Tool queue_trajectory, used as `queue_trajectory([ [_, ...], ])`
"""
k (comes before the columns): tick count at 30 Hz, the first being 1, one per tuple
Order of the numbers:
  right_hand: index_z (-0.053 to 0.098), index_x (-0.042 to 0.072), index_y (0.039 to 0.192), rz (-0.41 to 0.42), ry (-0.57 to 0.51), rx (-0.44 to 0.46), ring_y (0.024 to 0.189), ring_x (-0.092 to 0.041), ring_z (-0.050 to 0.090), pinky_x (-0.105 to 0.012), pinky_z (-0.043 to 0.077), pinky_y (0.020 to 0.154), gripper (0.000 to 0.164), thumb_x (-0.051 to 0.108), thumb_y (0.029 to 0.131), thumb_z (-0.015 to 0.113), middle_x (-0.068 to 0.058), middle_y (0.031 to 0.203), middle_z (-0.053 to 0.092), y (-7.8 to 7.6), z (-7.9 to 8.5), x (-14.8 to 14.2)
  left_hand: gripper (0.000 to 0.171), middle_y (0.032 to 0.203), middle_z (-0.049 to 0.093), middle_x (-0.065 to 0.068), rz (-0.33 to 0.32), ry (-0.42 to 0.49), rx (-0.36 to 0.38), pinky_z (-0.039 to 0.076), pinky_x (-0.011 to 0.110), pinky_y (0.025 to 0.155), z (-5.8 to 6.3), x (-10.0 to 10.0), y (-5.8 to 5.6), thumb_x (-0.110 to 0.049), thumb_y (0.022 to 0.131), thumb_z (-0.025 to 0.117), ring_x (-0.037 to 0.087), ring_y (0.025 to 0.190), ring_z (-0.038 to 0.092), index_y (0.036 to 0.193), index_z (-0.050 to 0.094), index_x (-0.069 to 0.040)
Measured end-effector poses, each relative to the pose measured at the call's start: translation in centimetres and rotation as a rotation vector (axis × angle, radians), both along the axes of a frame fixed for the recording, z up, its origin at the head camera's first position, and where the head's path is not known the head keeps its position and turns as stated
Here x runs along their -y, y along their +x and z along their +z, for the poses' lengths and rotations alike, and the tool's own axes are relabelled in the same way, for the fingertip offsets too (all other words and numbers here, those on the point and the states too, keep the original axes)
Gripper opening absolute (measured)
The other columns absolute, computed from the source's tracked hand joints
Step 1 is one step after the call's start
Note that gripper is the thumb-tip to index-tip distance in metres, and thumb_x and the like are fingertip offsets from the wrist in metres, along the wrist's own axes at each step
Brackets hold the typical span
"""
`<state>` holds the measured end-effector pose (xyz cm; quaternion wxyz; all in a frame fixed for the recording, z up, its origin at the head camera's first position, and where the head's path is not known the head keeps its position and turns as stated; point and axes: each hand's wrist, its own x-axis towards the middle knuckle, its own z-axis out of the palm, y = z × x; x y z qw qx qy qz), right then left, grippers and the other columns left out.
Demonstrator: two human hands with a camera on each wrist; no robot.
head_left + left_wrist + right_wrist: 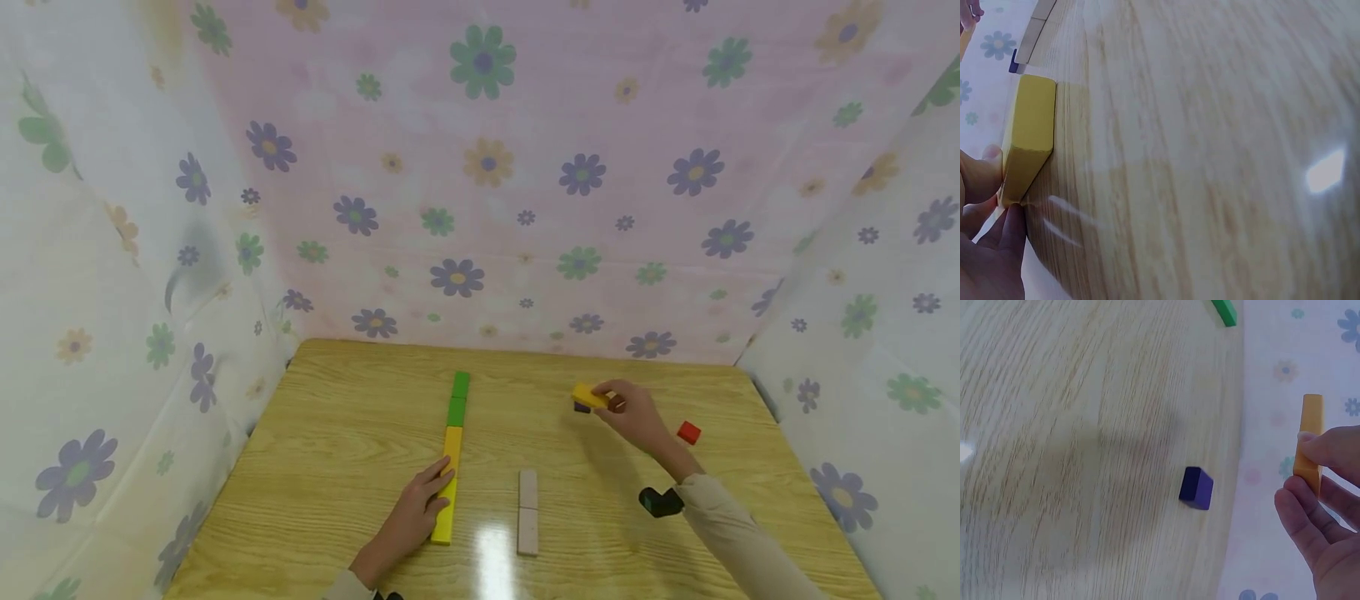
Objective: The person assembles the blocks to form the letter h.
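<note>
My right hand (630,415) pinches an orange block (1311,419) between thumb and fingers, raised above the table. A dark purple block (1196,487) lies on the table below it, partly covered by the orange one in the head view. My left hand (414,510) is at a straight row of blocks, its thumb and fingers on the sides of a yellow block (1034,115). Farther along that row come an orange-yellow block (453,440) and two green blocks, the near one (457,412) touching the far one (461,384).
Two pale wooden blocks (528,531) lie end to end right of the row. A red block (689,432) sits beyond my right wrist. Flowered cloth (525,192) hangs behind and at both sides of the wooden table (337,450), whose surface reflects a bright light.
</note>
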<state>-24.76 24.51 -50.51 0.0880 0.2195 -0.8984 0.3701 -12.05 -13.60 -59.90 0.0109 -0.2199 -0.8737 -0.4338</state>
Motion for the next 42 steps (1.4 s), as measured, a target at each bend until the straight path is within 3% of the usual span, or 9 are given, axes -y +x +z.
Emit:
queue_trajectory([
  [4, 0.067, 0.001, 0.105, 0.016, -0.012, 0.005, 0.072, -0.018, 0.061, -0.026, 0.055, 0.062, 0.026, -0.001, 0.080, 0.074, -0.016, 0.103, 0.065, 0.4, 0.2, 0.8, 0.042, 0.146, 0.035, 0.022, -0.004, 0.004, -0.023, 0.043, 0.048, 0.095, 0.0, -0.1, 0.0, 0.000, 0.093, 0.055, 0.043, 0.127, 0.039, 0.133, 0.047, 0.010],
  [10, 0.067, 0.003, 0.105, 0.047, 0.000, -0.011, 0.071, -0.016, 0.059, -0.027, 0.055, 0.063, 0.026, 0.001, 0.080, 0.074, -0.013, 0.100, 0.064, 0.9, 0.5, 2.0, 0.042, 0.148, 0.033, 0.019, -0.004, 0.007, 0.019, 0.042, 0.047, 0.097, 0.1, -0.1, 0.0, -0.002, 0.095, 0.053, 0.041, 0.129, 0.037, 0.135, 0.046, 0.008],
  [20, 0.066, 0.003, 0.106, 0.128, -0.039, -0.007, 0.069, -0.015, 0.058, -0.025, 0.054, 0.060, 0.027, 0.000, 0.080, 0.074, -0.009, 0.095, 0.064, 1.2, 1.1, 3.9, 0.042, 0.147, 0.033, 0.020, -0.005, 0.012, 0.022, 0.043, 0.046, 0.096, 0.2, 0.0, -0.1, 0.000, 0.094, 0.054, 0.041, 0.130, 0.036, 0.135, 0.046, 0.009],
  [42, 0.067, 0.006, 0.106, 0.199, -0.062, 0.027, 0.071, -0.013, 0.056, -0.026, 0.054, 0.062, 0.027, 0.002, 0.080, 0.074, -0.007, 0.101, 0.064, 1.8, 0.0, 6.9, 0.042, 0.147, 0.034, 0.020, -0.001, 0.007, 0.026, 0.042, 0.047, 0.097, 0.4, 0.0, 0.1, 0.001, 0.094, 0.054, 0.040, 0.130, 0.037, 0.134, 0.047, 0.008],
])
